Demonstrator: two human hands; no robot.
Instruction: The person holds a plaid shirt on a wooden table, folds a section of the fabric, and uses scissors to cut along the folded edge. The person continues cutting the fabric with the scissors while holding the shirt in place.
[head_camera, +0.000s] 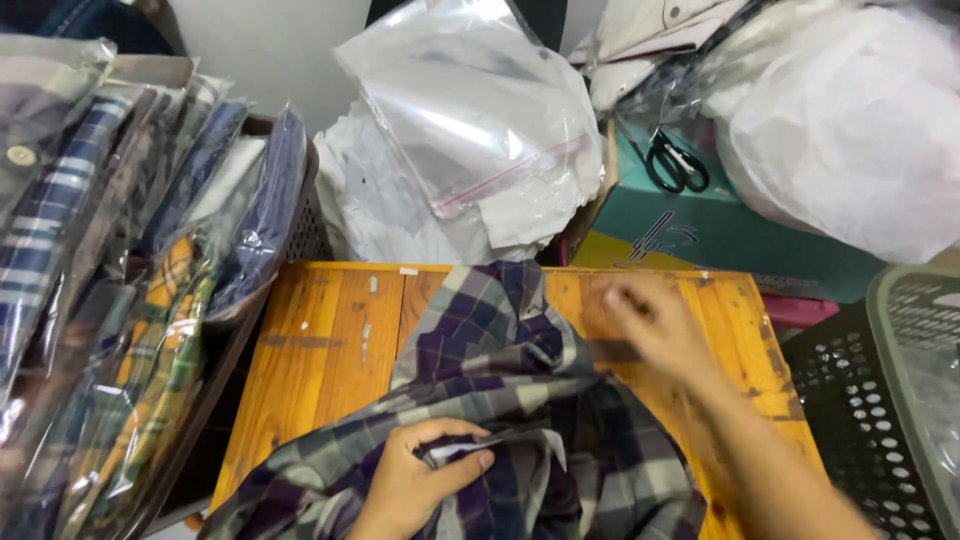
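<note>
Nearest us, at the lower middle of the frame, our left hand (415, 480) pinches a fold of the plaid shirt (500, 400) between thumb and curled fingers. It lies crumpled on the wooden table (320, 330), its long axis running from bottom centre up toward the table's far edge. Our right hand (655, 325) hovers just right of its upper part, blurred; fingers loosely together, gripping nothing we can make out.

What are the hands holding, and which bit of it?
The left hand pinches a fold of the plaid shirt near its edge. The right hand is blurred above the table; holds nothing.
</note>
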